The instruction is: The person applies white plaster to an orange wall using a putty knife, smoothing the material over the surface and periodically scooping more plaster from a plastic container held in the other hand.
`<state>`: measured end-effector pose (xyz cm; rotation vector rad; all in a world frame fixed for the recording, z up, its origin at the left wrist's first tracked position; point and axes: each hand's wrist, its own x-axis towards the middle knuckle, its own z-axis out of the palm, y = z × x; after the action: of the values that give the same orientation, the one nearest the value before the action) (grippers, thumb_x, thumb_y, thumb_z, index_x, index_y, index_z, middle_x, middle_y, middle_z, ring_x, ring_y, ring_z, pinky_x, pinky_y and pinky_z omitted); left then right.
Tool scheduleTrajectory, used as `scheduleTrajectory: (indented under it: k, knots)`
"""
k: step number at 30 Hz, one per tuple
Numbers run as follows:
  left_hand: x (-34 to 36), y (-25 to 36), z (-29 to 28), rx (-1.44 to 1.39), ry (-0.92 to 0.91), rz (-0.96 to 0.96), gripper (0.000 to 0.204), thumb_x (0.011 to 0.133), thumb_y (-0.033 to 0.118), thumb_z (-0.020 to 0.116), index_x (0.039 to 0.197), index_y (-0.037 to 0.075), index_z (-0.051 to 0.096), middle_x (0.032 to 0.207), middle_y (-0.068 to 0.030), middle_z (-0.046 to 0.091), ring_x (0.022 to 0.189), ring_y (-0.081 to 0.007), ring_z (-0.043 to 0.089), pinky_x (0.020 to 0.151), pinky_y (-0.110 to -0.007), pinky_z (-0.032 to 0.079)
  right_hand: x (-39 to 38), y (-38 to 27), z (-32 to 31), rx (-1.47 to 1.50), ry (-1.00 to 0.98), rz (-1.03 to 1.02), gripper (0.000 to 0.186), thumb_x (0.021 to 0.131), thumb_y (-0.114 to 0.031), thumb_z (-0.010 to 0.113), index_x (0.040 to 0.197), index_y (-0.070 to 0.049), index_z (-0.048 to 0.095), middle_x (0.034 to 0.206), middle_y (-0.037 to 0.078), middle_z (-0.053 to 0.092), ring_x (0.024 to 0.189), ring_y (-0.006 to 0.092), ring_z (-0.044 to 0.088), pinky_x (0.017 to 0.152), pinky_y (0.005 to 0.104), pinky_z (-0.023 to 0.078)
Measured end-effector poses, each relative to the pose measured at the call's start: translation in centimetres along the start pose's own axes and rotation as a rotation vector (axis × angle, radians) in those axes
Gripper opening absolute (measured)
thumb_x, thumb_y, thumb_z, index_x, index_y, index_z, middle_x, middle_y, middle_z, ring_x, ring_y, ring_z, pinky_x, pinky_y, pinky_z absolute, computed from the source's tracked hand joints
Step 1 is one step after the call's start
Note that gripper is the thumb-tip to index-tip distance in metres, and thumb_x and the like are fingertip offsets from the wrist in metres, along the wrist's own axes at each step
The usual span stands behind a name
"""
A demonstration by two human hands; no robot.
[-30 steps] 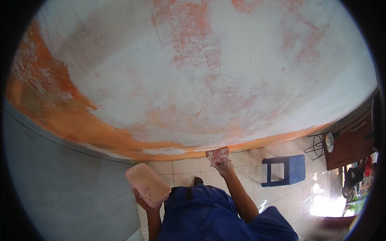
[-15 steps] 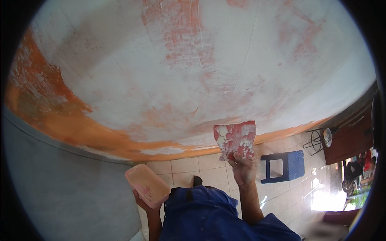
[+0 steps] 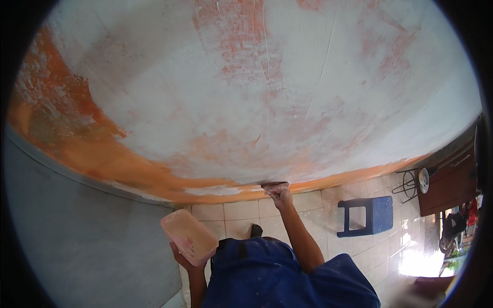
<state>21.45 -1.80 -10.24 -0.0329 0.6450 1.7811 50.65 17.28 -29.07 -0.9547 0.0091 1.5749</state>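
My right hand [image 3: 281,196] is closed on a red putty scraper [image 3: 273,186], whose edge lies against the low part of the wall [image 3: 205,113]. Seen nearly edge-on, the scraper shows whitish filler smears. That wall carries patchy white filler over orange and reddish paint, with a bare orange band along its bottom. At the lower left, my left hand [image 3: 186,261] grips a pinkish rectangular plastic tub [image 3: 190,236] from below and the side, and the tub tilts. Pink and white residue marks the tub; its fingers' far side is hidden.
A blue plastic stool [image 3: 379,216] lies on its side on the tiled floor [image 3: 354,251] to the right. Beyond it are a black wire stand [image 3: 406,186] and a brown wooden piece of furniture [image 3: 447,179]. A grey wall [image 3: 87,236] borders the left.
My right hand has moved left and forward, bringing the scraper from broadside view to lie against the wall's lower part. My left hand keeps the tub in nearly the same place.
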Motion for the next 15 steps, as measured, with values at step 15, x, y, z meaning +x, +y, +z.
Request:
scheduleTrajectory:
  k: [15]
  knots:
    - [-0.2,-0.5,-1.8,-0.011,-0.021,-0.006,0.057,0.085,0.05,0.035,0.128,0.013,0.032,0.122,-0.0107,0.043,0.108,-0.0314,0.046,0.088,-0.05,0.04,-17.4,-6.2,3.2,-0.05,-0.077,0.033,0.031,0.072,0.007,0.048,0.103,0.001,0.046,0.097,0.011,0.053,0.088,0.0245,0.054,0.081,0.0392,0.046]
